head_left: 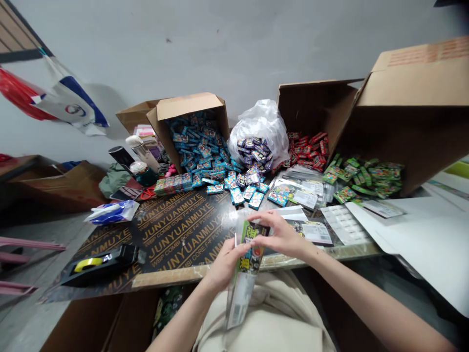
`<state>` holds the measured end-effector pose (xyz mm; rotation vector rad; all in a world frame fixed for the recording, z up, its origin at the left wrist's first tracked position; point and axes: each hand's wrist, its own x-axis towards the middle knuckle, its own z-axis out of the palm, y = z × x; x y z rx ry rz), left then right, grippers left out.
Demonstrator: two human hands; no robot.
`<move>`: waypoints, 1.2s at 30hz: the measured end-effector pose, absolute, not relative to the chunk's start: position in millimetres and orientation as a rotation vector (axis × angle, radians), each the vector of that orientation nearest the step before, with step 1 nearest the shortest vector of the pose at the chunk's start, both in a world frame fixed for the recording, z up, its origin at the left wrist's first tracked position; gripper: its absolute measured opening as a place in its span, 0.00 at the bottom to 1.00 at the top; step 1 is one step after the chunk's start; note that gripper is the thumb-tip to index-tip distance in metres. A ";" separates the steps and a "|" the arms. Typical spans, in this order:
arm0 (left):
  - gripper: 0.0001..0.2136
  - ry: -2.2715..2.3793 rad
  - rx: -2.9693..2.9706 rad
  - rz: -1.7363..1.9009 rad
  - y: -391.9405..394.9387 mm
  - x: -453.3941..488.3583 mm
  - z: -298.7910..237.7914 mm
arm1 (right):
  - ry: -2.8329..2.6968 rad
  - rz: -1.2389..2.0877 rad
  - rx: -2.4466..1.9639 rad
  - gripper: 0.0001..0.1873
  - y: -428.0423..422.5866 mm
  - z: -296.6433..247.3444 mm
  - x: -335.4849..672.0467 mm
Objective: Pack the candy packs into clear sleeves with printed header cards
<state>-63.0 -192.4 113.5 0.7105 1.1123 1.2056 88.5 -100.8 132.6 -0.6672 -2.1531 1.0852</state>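
At the lower centre of the frame, a printed clear packet (pixel 246 278) stands tilted between both hands. The left hand (pixel 223 266) is closed on its left edge, thumb across the front; the right hand (pixel 282 237) is half curled, holding the upper end between thumb and fingers. To handle that end well, I would keep the left pinch firm but light, so the film does not crease, and work only with the right fingertips.

The left fingers behind the packet are hidden, and whether anything sits inside is hard to make out. Beyond, mid-frame, lie loose blue boxes (pixel 237 196) and, right of them, flat packets (pixel 308 198), overlapping too much to count. Farther back, a plastic bag (pixel 256 117) partly covers purple boxes (pixel 256 154); the large carton (pixel 421 127) at right is shadowed inside and cut off by the frame.
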 end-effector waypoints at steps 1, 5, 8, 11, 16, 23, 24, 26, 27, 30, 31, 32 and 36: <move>0.15 1.143 0.642 1.238 -191.6 -62.5 112.2 | -2.037 1.058 -0.723 0.23 -102.8 128.6 85.6; 0.17 1.225 0.566 1.282 -187.6 -66.9 112.2 | -1.581 1.125 -0.870 0.41 -110.0 109.8 74.1; 0.16 1.285 0.778 1.261 -184.1 -74.1 113.3 | -1.531 1.583 -0.799 0.21 -109.7 100.5 68.6; 0.16 1.381 1.114 1.190 -179.1 -79.1 112.0 | -1.549 1.701 -0.764 0.14 -104.5 100.6 66.2; 0.21 1.460 1.207 1.174 -163.1 -89.8 106.4 | -1.427 1.800 -0.769 0.13 -99.8 102.5 69.0; 0.15 1.390 1.103 1.234 -147.4 -103.9 86.7 | -1.575 1.993 -0.713 0.15 -94.8 73.5 74.7; 0.15 1.354 1.108 1.194 -147.7 -101.9 82.3 | -1.548 1.936 -0.746 0.14 -90.2 69.5 74.8; 0.14 1.301 1.109 1.165 -148.3 -96.8 74.6 | -1.557 1.860 -0.782 0.14 -81.1 62.4 75.4; 0.14 1.272 1.103 1.175 -148.1 -94.5 71.9 | -1.597 1.808 -0.801 0.14 -77.7 59.0 75.9; 0.14 1.182 1.064 1.267 -143.7 -91.6 70.1 | -1.747 1.635 -0.864 0.14 -74.5 50.9 76.8; 0.16 1.189 1.059 1.320 -141.2 -91.7 71.2 | -1.781 1.600 -0.858 0.15 -75.2 50.2 76.4; 0.16 1.224 1.060 1.382 -138.6 -91.9 72.6 | -1.788 1.578 -0.838 0.18 -76.1 51.1 75.4; 0.15 1.314 1.098 1.451 -131.7 -88.5 79.4 | -1.502 1.576 -0.764 0.26 -76.3 73.4 66.2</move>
